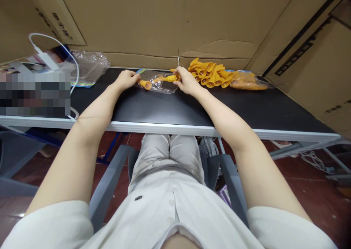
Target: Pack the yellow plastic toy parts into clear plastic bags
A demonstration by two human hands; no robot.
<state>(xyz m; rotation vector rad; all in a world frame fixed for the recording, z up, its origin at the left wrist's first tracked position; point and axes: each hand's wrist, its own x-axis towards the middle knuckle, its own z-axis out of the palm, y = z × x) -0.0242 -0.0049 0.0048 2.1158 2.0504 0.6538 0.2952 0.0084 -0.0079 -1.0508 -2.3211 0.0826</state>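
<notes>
Pinching a clear bag (168,88) at its left end with the left hand (127,79), gripping a yellow piece (171,78) by its flared end with the right hand (188,82), left of the far pile (211,77). Probably handling light, stiff, slippery against plastic; holding best around the flare.
</notes>
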